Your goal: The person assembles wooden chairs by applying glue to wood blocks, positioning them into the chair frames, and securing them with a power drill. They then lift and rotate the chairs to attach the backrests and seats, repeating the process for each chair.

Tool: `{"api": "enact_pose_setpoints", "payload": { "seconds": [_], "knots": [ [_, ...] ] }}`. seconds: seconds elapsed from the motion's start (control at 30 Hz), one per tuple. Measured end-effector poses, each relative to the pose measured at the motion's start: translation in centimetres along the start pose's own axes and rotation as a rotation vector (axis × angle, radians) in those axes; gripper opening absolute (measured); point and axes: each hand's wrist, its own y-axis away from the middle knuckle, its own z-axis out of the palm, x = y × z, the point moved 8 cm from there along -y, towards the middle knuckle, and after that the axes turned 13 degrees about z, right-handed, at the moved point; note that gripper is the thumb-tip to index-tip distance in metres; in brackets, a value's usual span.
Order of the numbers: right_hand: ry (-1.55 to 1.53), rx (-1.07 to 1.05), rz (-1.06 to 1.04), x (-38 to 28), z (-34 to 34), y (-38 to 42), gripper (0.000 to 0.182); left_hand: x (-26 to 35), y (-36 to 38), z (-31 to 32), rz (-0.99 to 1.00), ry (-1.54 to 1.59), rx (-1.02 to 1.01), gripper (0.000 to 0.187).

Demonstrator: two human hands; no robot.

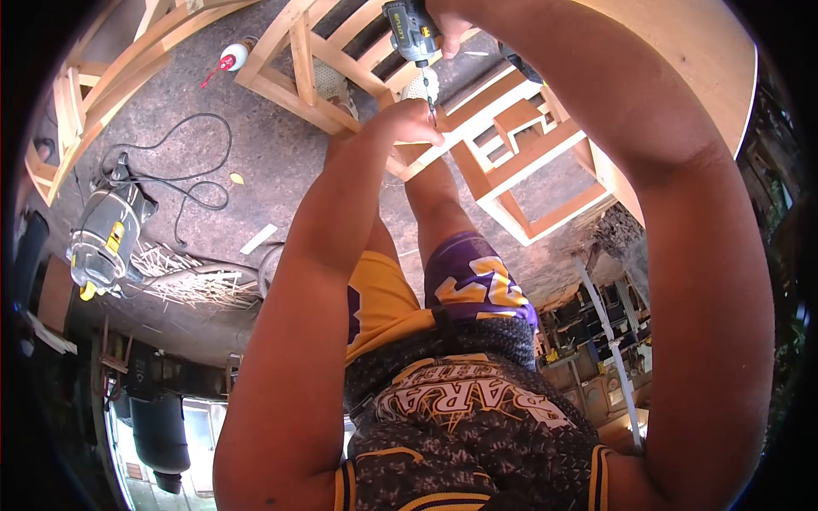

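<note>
Your right hand (445, 25) is gripping the cordless drill (411, 30), its long axis running toward you, bit (431, 104) pointing down at the wooden frame (511, 153); your left hand (409, 119) is pinching closed around the bit tip beside the frame.

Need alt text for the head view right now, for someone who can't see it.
The right hand holds a cordless drill, bit pointing at a wooden frame, while the left hand pinches near the bit tip. A corded power tool lies on the concrete floor among wood shavings.
</note>
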Motion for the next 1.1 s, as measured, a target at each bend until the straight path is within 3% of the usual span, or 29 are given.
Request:
{"api": "enact_pose_setpoints", "payload": {
  "seconds": [0.13,0.37,0.57,0.63,0.67,0.73,0.77,0.83,0.87,0.9,0.97,1.0,1.03,1.1],
  "knots": [
    [0.013,0.016,0.005,0.3,0.1,0.1,0.049,-0.2,0.1,0.0,-0.059,0.003,-0.041,0.051],
    [0.032,0.04,0.006,0.3,0.5,0.1,0.049,-1.0,-0.6,0.4,0.008,0.022,-0.013,0.052],
    [0.058,0.086,0.0,0.1,-0.8,1.0,0.049,3.4,3.9,-0.6,-0.105,-0.171,0.115,0.051],
    [0.072,0.103,-0.01,-0.5,-1.4,1.0,0.049,9.6,9.2,-3.3,0.23,-0.678,1.024,0.032],
    [0.08,0.11,-0.014,-0.7,-1.6,1.0,0.049,10.1,9.9,-1.2,0.224,-0.678,1.028,0.032],
    [0.098,0.123,-0.021,-1.2,-2.0,1.1,0.049,6.1,10.3,3.5,0.038,0.159,1.033,0.028],
    [0.109,0.129,-0.027,-1.6,-2.2,1.2,0.049,6.0,10.8,4.8,0.031,0.161,1.042,0.028],
    [0.134,0.152,-0.032,-2.0,-3.0,1.3,0.049,3.9,11.8,6.5,-0.17,0.35,1.132,0.027],
    [0.148,0.158,-0.03,-2.1,-3.2,1.3,0.049,5.0,12.9,5.4,-0.068,0.173,1.285,0.027],
    [0.163,0.164,-0.029,-2.2,-3.3,1.4,0.049,5.1,13.2,5.0,-0.068,0.183,1.293,0.027],
    [0.191,0.169,-0.033,-2.7,-3.3,1.4,0.049,5.1,13.5,5.0,-0.119,0.196,1.158,0.026],
    [0.205,0.18,-0.04,-3.3,-3.6,1.5,0.049,3.3,12.6,7.1,-0.317,0.374,0.919,0.044],
    [0.218,0.194,-0.048,-3.8,-4.0,1.6,0.049,2.8,12.4,7.6,-0.321,0.376,0.934,0.044],
    [0.24,0.207,-0.059,-4.6,-4.2,1.9,0.049,1.0,9.7,15.7,-0.483,1.504,0.757,0.067]
  ]
}}
